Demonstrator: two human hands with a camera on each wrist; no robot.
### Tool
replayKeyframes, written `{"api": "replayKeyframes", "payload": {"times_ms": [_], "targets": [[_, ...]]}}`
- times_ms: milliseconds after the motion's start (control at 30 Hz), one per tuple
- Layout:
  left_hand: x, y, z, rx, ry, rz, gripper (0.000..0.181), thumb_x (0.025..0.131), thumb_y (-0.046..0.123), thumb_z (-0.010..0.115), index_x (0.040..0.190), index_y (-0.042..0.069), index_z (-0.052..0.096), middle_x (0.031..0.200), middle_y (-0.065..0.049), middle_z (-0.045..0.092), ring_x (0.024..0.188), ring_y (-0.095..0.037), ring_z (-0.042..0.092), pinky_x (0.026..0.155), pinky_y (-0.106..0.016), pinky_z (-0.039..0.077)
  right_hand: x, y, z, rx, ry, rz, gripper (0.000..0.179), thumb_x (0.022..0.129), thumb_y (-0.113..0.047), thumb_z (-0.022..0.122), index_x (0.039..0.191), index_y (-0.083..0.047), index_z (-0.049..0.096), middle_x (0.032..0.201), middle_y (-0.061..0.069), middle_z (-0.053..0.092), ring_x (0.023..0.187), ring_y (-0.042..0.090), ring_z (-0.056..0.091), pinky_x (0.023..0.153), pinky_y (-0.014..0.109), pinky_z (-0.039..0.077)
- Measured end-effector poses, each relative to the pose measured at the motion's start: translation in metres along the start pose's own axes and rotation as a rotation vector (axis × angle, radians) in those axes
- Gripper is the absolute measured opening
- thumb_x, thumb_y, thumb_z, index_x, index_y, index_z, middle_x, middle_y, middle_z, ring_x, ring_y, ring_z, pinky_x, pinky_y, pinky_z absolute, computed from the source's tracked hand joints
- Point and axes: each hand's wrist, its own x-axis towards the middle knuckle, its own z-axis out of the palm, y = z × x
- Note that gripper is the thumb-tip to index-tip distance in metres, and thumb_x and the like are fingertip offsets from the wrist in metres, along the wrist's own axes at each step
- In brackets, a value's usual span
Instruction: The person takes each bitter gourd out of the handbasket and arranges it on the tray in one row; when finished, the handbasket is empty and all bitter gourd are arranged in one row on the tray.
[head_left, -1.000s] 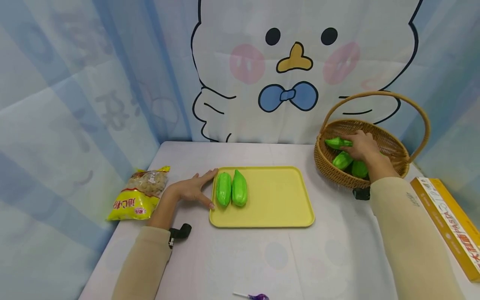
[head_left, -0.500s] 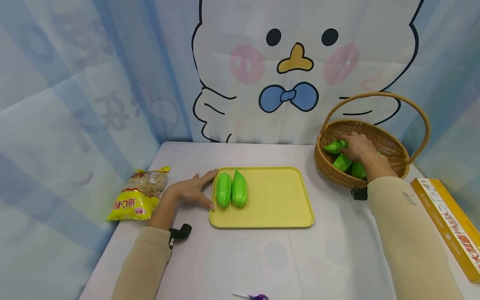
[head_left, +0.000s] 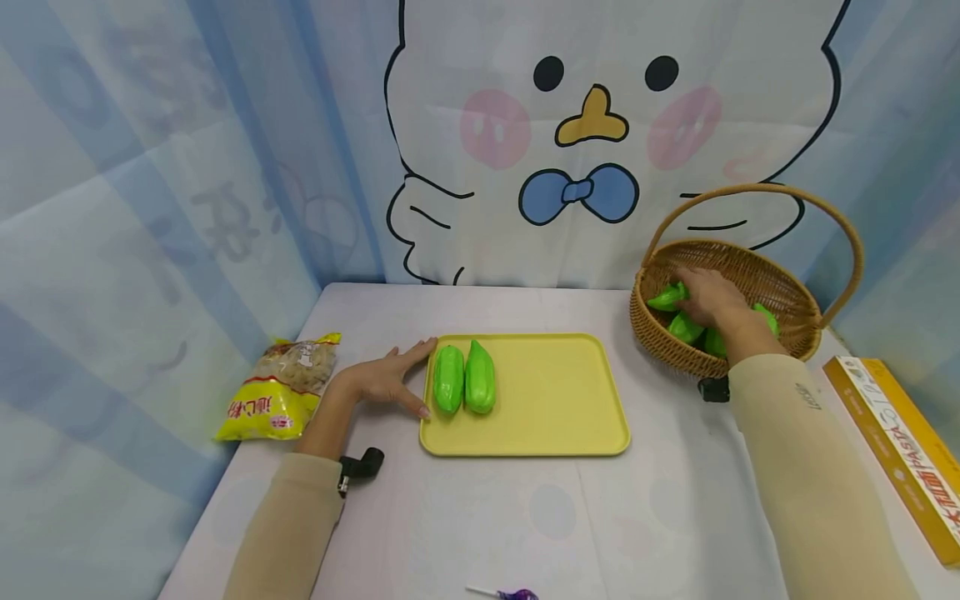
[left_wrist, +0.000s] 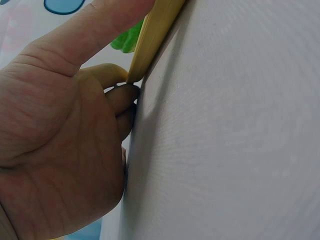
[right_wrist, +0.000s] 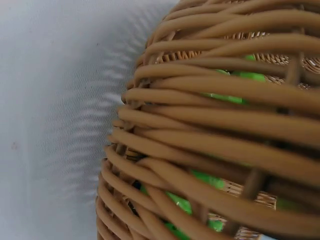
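My left hand point(head_left: 384, 385) rests at the left edge of a yellow tray point(head_left: 555, 392), its thumb and fingers spread along the rim. In the left wrist view the palm point(left_wrist: 60, 135) stands beside the tray's rim point(left_wrist: 150, 42). Two glossy green bitter melons point(head_left: 448, 379) lie side by side at the tray's left end. Inside a wicker basket point(head_left: 667, 350) at the right, my right hand point(head_left: 711, 297) grips the end of another bitter melon point(head_left: 666, 298). Its fingertips are partly hidden. The right wrist view shows only the basket's weave point(right_wrist: 210, 120), with green glimpsed through gaps.
More green pieces point(head_left: 684, 327) lie in the basket under the right hand, and its tall handle point(head_left: 750, 188) arches above. A yellow snack bag point(head_left: 277, 392) sits at the left, a long pasta box point(head_left: 900, 450) at the right. A lollipop point(head_left: 516, 594) lies at the front edge.
My right hand has shifted slightly left inside the basket, and the bitter melon at its fingers has turned and moved a little left with it. The left hand and tray stay still.
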Motion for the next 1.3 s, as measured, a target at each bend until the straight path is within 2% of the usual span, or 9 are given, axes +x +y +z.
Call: {"api": "replayKeyframes", "payload": {"times_ms": [100, 267, 433, 667, 833, 933, 1100, 1200, 1300], "targets": [[0.000, 0.000, 0.000, -0.005, 0.000, -0.004, 0.136, 0.068, 0.053, 0.094, 0.169, 0.033, 0.005, 0.177, -0.001, 0.000, 0.159, -0.048, -0.011, 0.124, -0.073, -0.003, 0.000, -0.001, 0.000, -0.036, 0.003, -0.006, 0.053, 0.102, -0.016, 0.064, 0.148, 0.002, 0.045, 0.151, 0.035, 0.040, 0.139, 0.058, 0.035, 0.109, 0.075, 0.035], [0.000, 0.000, 0.000, -0.012, 0.001, -0.010, 0.137, 0.068, 0.052, 0.095, 0.169, 0.034, 0.005, 0.177, 0.000, 0.000, 0.159, -0.048, -0.011, 0.124, -0.073, -0.003, -0.002, -0.001, -0.002, -0.097, 0.005, -0.015, 0.056, 0.103, -0.022, 0.064, 0.151, 0.000, 0.047, 0.153, 0.035, 0.034, 0.140, 0.059, 0.028, 0.113, 0.075, 0.030], [0.000, 0.000, 0.000, -0.015, 0.000, -0.009, 0.136, 0.068, 0.051, 0.095, 0.169, 0.034, 0.005, 0.177, -0.001, 0.000, 0.159, -0.048, -0.011, 0.124, -0.073, -0.003, -0.004, 0.002, -0.004, -0.097, 0.012, -0.024, 0.053, 0.102, -0.024, 0.066, 0.147, -0.001, 0.052, 0.149, 0.035, 0.038, 0.137, 0.060, 0.029, 0.112, 0.075, 0.029], [0.000, 0.000, 0.000, -0.020, 0.002, 0.000, 0.137, 0.068, 0.051, 0.095, 0.169, 0.034, 0.005, 0.177, -0.001, 0.000, 0.159, -0.048, -0.012, 0.124, -0.073, -0.003, -0.002, 0.007, -0.007, -0.104, 0.007, -0.049, 0.050, 0.103, -0.025, 0.065, 0.144, 0.000, 0.050, 0.135, 0.035, 0.058, 0.123, 0.058, 0.052, 0.103, 0.071, 0.043], [0.001, -0.001, 0.000, -0.019, 0.002, 0.002, 0.137, 0.068, 0.051, 0.095, 0.169, 0.034, 0.005, 0.177, 0.000, 0.000, 0.159, -0.048, -0.012, 0.124, -0.073, -0.004, -0.001, 0.010, -0.007, -0.089, 0.006, -0.055, 0.047, 0.105, -0.027, 0.062, 0.141, -0.001, 0.048, 0.129, 0.034, 0.061, 0.116, 0.056, 0.057, 0.099, 0.069, 0.046], [0.000, 0.000, 0.000, -0.014, 0.001, 0.001, 0.136, 0.068, 0.052, 0.095, 0.169, 0.033, 0.005, 0.177, 0.000, 0.000, 0.159, -0.048, -0.011, 0.124, -0.073, -0.003, -0.003, 0.011, -0.007, -0.050, -0.017, -0.040, 0.051, 0.106, -0.031, 0.059, 0.145, -0.001, 0.044, 0.138, 0.038, 0.052, 0.123, 0.061, 0.050, 0.103, 0.073, 0.042], [0.000, 0.000, 0.000, -0.012, 0.000, -0.007, 0.136, 0.068, 0.053, 0.094, 0.169, 0.034, 0.005, 0.177, -0.001, -0.001, 0.159, -0.049, -0.011, 0.124, -0.074, -0.003, -0.009, 0.009, -0.010, 0.066, -0.068, 0.026, 0.063, 0.108, -0.041, 0.055, 0.155, -0.007, 0.032, 0.146, 0.042, 0.028, 0.122, 0.067, 0.046, 0.097, 0.078, 0.042], [0.000, 0.001, 0.000, -0.010, 0.001, -0.010, 0.136, 0.068, 0.053, 0.094, 0.169, 0.034, 0.004, 0.177, -0.001, -0.001, 0.159, -0.049, -0.011, 0.123, -0.074, -0.003, -0.010, 0.008, -0.012, 0.094, -0.082, 0.034, 0.065, 0.108, -0.045, 0.052, 0.158, -0.010, 0.030, 0.148, 0.042, 0.024, 0.121, 0.069, 0.047, 0.095, 0.078, 0.043], [-0.001, 0.001, 0.000, -0.010, -0.001, -0.008, 0.136, 0.069, 0.052, 0.094, 0.169, 0.033, 0.004, 0.177, -0.001, -0.001, 0.159, -0.049, -0.011, 0.123, -0.074, -0.003, -0.011, 0.006, -0.013, 0.100, -0.076, 0.011, 0.065, 0.109, -0.046, 0.049, 0.159, -0.009, 0.031, 0.152, 0.041, 0.027, 0.130, 0.067, 0.041, 0.101, 0.079, 0.039]]}}
